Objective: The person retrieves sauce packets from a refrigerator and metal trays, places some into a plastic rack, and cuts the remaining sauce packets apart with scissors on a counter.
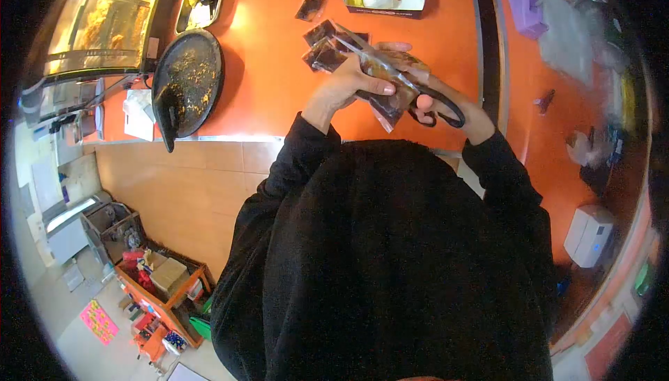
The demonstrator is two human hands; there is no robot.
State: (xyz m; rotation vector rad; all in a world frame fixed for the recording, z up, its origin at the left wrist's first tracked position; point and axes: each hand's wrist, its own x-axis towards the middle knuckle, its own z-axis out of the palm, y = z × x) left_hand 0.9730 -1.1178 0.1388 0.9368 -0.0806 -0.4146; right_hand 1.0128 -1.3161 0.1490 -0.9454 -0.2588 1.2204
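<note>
My left hand is closed on a clear plastic sachet of dark sauce, its thumb pressed on top. My right hand grips a pair of scissors by the black handles. Their blades point up and left across the sachet and over my left hand. Just beyond my hands, several more dark sachets lie on the orange table. At the far side stands an open cardboard food box holding white rice, something yellow and something dark.
A dark stone mortar with crumbs and a pestle sits at the left. Behind it are a metal tray of yellow food and a lit glass display case. A purple container and a small white device are at right.
</note>
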